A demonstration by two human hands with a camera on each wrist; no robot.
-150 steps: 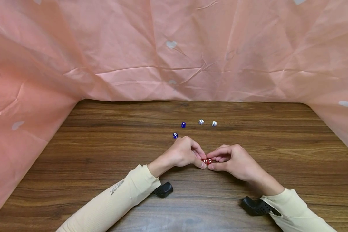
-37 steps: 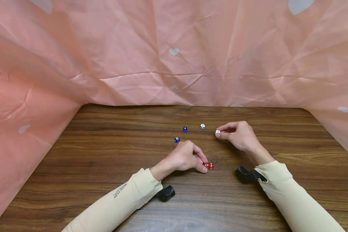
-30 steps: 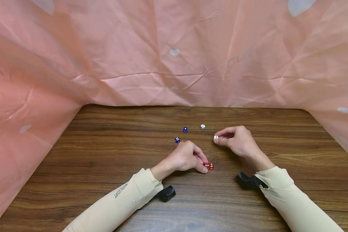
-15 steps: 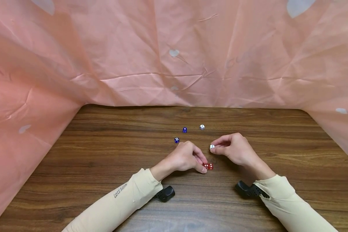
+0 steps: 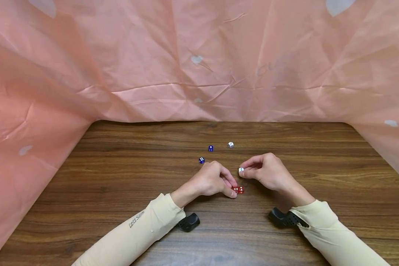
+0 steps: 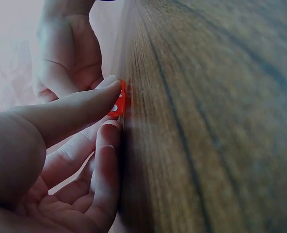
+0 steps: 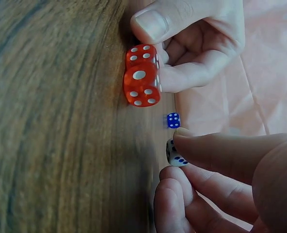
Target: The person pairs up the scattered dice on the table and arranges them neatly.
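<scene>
Two red dice sit side by side on the wooden table; my left hand (image 5: 210, 180) pinches the left red die (image 5: 235, 189) between thumb and fingers. The right red die (image 5: 241, 189) lies against it, clear of my fingertips. In the right wrist view, white pips show on the nearer red die (image 7: 142, 87). My right hand (image 5: 269, 171) pinches a white die (image 5: 241, 170) with dark and blue pips, just beyond the red pair. The right wrist view has thumb and fingertips on this white die (image 7: 176, 154).
Farther back on the table (image 5: 136, 147) lie another white die (image 5: 231, 145), a blue die (image 5: 211, 148) and a second blue die (image 5: 201, 160), the last just beyond my left knuckles. A pink cloth (image 5: 199, 85) hangs around the back and sides.
My right hand let go of the right red die, took the white die from the back and brought it nearer, toward the red pair. My left hand has stayed on its red die.
</scene>
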